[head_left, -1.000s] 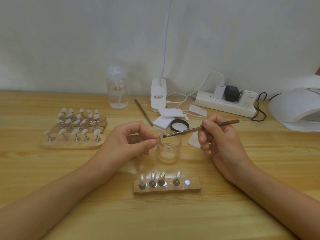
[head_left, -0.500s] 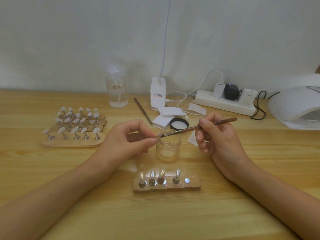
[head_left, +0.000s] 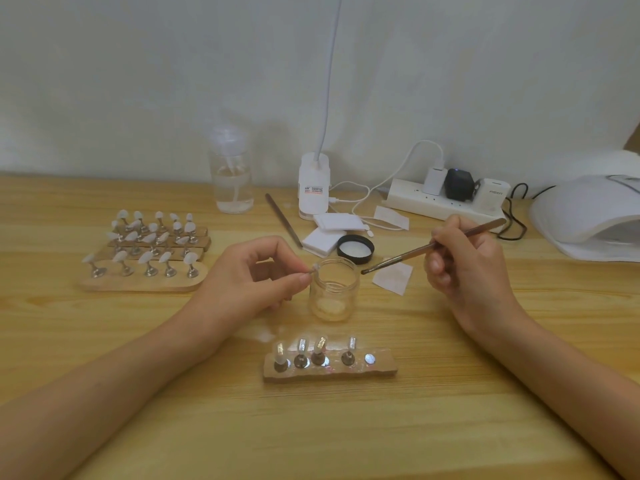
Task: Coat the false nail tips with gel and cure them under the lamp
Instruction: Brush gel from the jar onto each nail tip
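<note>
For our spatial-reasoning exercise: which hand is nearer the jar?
Left. The left hand pinches a nail tip at the jar rim; the right hand holds the brush off to its right.

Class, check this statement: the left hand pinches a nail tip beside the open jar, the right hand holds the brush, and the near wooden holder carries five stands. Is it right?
One slip: in the head view the near wooden holder carries four stands, its fifth spot bare. The left hand does pinch a nail tip beside the open jar, and the right hand holds the brush.
</note>
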A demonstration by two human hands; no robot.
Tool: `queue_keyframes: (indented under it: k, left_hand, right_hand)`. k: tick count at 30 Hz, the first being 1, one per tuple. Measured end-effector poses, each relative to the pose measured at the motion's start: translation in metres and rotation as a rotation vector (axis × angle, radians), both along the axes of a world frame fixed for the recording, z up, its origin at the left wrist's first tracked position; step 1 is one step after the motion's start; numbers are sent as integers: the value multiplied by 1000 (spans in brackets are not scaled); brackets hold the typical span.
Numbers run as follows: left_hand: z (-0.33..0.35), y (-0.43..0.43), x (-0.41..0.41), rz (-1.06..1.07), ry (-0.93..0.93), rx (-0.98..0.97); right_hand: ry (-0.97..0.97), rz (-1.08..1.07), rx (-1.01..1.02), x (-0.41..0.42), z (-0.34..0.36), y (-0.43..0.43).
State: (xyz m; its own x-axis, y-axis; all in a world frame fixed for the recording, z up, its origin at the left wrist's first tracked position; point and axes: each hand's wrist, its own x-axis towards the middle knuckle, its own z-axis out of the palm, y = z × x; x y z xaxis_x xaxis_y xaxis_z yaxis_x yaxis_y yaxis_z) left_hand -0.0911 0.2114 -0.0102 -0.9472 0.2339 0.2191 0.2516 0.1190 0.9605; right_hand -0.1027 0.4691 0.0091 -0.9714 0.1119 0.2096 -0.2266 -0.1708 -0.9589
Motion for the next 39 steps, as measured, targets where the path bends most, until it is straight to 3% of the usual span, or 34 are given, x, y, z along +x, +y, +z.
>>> queue_keyframes:
  k: [3, 9, 21, 24, 28, 34, 39]
  left_hand:
    - [0, 0, 1, -4, -2, 4]
    - [-1, -1, 1, -8, 9, 5]
    - [-3, 0, -1, 2, 30, -11]
    - [-3, -1, 0, -1, 28, -10]
    - [-3, -1, 0, -16, 32, -14]
    - [-2, 0, 0, -8, 43, -23]
    - [-1, 0, 1, -5, 36, -7]
  right_hand:
    - [96, 77, -16, -2, 1, 5]
    - [291, 250, 141, -5, 0, 6]
    - [260, 199, 111, -4, 3, 11]
    - [346, 141, 112, -2, 17, 14]
    - [528, 88, 491, 9, 39, 21]
    - [652, 18, 1335, 44, 1, 49]
    - [699, 74, 1676, 53, -5, 58]
